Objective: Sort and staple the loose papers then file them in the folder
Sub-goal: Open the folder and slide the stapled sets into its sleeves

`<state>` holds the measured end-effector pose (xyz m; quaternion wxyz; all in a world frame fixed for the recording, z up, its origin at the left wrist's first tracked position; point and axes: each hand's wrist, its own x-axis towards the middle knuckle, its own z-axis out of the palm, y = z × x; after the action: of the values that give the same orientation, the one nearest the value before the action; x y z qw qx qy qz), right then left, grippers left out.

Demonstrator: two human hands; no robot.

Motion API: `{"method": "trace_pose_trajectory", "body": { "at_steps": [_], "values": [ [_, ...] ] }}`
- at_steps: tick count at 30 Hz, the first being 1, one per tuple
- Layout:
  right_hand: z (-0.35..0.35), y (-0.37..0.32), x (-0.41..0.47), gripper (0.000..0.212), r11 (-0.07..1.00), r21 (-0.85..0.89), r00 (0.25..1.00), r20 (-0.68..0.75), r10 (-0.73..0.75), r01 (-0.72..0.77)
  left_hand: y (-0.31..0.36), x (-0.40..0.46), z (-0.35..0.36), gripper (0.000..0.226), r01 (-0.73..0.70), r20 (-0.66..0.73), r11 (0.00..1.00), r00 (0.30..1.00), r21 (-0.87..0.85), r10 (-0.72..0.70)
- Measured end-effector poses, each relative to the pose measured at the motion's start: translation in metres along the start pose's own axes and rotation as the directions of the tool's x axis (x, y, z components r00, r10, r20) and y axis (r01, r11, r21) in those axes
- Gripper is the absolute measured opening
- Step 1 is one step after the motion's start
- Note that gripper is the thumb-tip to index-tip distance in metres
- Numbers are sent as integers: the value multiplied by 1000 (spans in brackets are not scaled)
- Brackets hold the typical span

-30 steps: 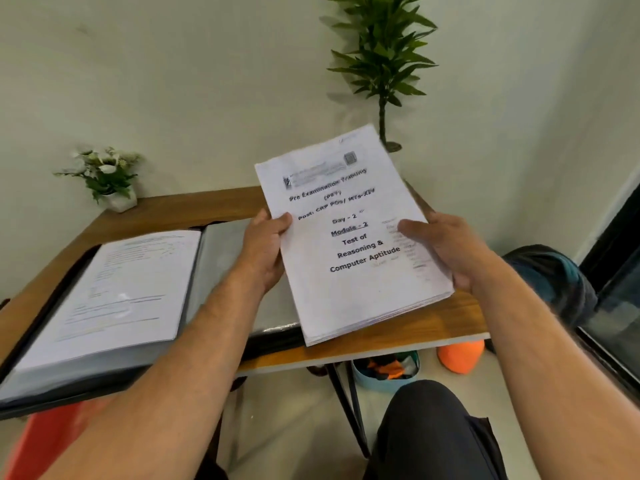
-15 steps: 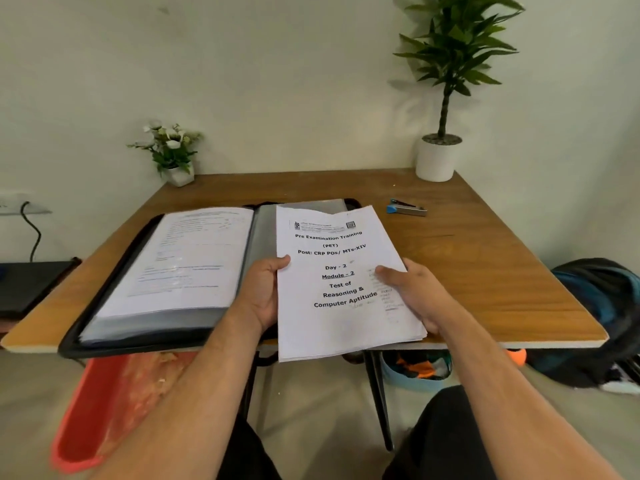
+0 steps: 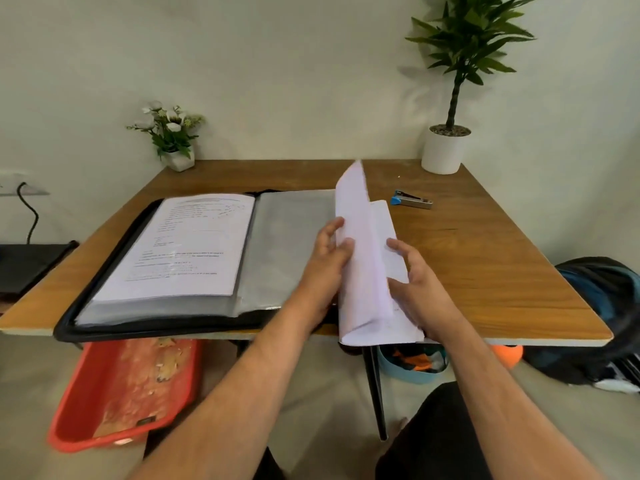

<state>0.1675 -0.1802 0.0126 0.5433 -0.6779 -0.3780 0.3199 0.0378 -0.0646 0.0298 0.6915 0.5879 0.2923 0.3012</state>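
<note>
A white stack of papers (image 3: pixel 365 258) stands nearly on edge above the table's front edge, its pages fanned apart. My left hand (image 3: pixel 329 258) holds its left side with thumb and fingers against the sheets. My right hand (image 3: pixel 412 275) grips the right side from below. The black folder (image 3: pixel 104 258) lies open on the table to the left, with a printed page (image 3: pixel 187 244) in its left sleeve and a bare grey sleeve (image 3: pixel 287 244) on the right. A blue and silver stapler (image 3: pixel 412 201) rests behind the papers.
The wooden table (image 3: pixel 502 271) carries a small flower pot (image 3: pixel 173 140) at the back left and a tall potted plant (image 3: pixel 450 98) at the back right. Beneath are a red tray (image 3: pixel 121 389), a blue tub (image 3: pixel 412 365) and a dark bag (image 3: pixel 602 313).
The stack, held flat with its title page facing me, has been turned up on edge and its pages opened. Both hands shifted with it; the view tilted down and left.
</note>
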Motion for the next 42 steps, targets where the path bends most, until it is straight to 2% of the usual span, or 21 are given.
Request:
{"method": "trace_pose_trajectory", "body": {
  "at_steps": [2, 4, 7, 10, 12, 14, 16, 18, 20, 21, 22, 25, 27, 32, 34, 37, 40, 42],
  "values": [
    [1, 0, -4, 47, 996, 84, 1000, 5, -26, 26, -10, -3, 13, 47, -59, -7, 976, 998, 212, 62],
    [1, -8, -7, 21, 993, 117, 999, -32, -15, 19, -19, -3, 24, 57, -111, -38, 942, 991, 316, 130],
    [-8, -14, -6, 44, 970, 226, 995, 50, 84, -94, -22, -5, 34, 59, -148, -125, 928, 972, 342, 201],
    [-12, -15, -6, 35, 939, 291, 976, 166, 141, -185, -20, -8, 38, 52, -109, -114, 932, 981, 345, 157],
    [-16, -11, -4, 26, 931, 306, 973, 180, 148, -198, -16, -10, 33, 40, -119, -77, 889, 982, 443, 170],
    [-20, -7, -2, 21, 910, 346, 969, 175, 176, -228, -7, -12, 16, 28, -189, -55, 786, 961, 588, 272],
    [-23, -6, -2, 21, 889, 388, 968, 148, 201, -244, 7, -16, -13, 22, -244, 35, 634, 946, 734, 323],
    [-26, -5, -2, 23, 879, 409, 969, 119, 216, -246, 26, -21, -43, 18, -233, 181, 482, 972, 845, 153],
    [-30, -5, -2, 24, 864, 434, 967, 94, 236, -253, 41, -22, -58, 32, -226, 242, 238, 969, 945, -40],
    [-32, -5, -2, 23, 864, 433, 966, 84, 246, -258, 44, -21, -61, 35, -235, 248, 144, 965, 961, -81],
    [-33, -4, -2, 23, 870, 419, 965, 79, 252, -261, 45, -21, -61, 34, -250, 260, 111, 962, 962, -83],
    [-26, -6, -5, 24, 886, 378, 963, 82, 257, -269, 40, -24, -65, 22, -295, 299, 92, 954, 951, -34],
    [-22, -6, -8, 23, 893, 358, 962, 78, 261, -272, 36, -25, -71, 24, -312, 313, 69, 949, 948, -13],
    [-13, -5, -20, 22, 905, 331, 964, 68, 258, -265, 32, -45, -87, 58, -343, 347, 58, 934, 937, -79],
    [-14, -5, -23, 22, 908, 333, 966, 55, 251, -255, 29, -51, -91, 54, -359, 360, 36, 932, 933, -46],
    [-17, -8, -25, 23, 919, 315, 971, 41, 236, -237, 27, -49, -93, 40, -339, 338, 2, 937, 941, 86],
    [-18, -9, -26, 23, 923, 308, 972, 37, 231, -231, 27, -46, -93, 33, -282, 266, 81, 949, 956, 167],
    [-16, -8, -28, 24, 924, 308, 973, 41, 226, -228, 27, -43, -93, 28, -247, 221, 147, 960, 958, 171]
  ]
}}
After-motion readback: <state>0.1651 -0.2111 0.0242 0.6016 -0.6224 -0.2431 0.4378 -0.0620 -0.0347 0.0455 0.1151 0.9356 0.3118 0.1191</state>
